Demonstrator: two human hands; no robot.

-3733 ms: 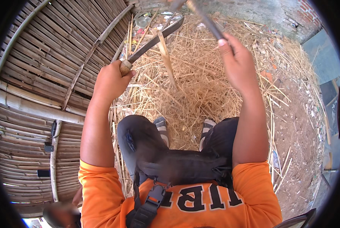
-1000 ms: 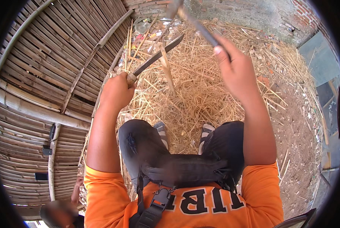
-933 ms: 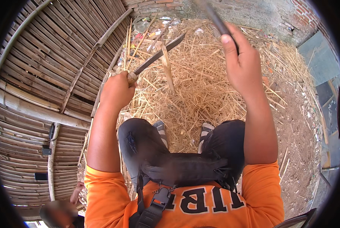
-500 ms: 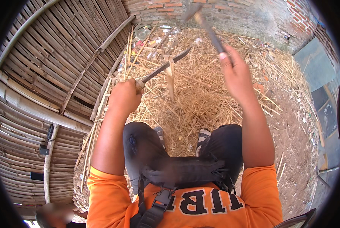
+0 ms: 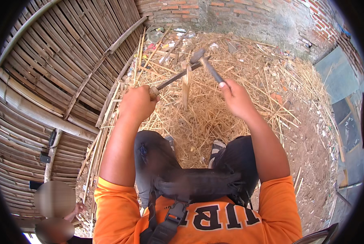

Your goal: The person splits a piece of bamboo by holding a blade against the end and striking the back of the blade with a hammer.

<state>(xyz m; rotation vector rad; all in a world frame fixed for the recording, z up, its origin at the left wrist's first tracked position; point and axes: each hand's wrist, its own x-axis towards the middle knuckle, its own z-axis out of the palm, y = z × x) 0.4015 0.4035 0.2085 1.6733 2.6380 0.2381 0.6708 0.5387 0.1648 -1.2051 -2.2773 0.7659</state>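
My left hand (image 5: 137, 103) is closed round the handle of a machete (image 5: 172, 82), whose dark blade slants away to the right. The blade lies across the top of an upright piece of split wood (image 5: 186, 87), seemingly set into it. In my right hand (image 5: 237, 99) is a hammer (image 5: 213, 72), held by its dark handle. Its head is at the blade's back near the tip, just beyond the wood; whether they touch I cannot tell.
Straw and wood splinters (image 5: 206, 118) cover the ground between my feet. A slatted bamboo wall (image 5: 39, 65) stands on the left, a brick wall (image 5: 247, 20) at the back. Grey-blue panels (image 5: 338, 73) are on the right. A person's hand (image 5: 79, 208) shows at lower left.
The hammer has swung down and left from above onto the blade's far end. My left hand and the machete have shifted slightly right. More of the person at lower left shows.
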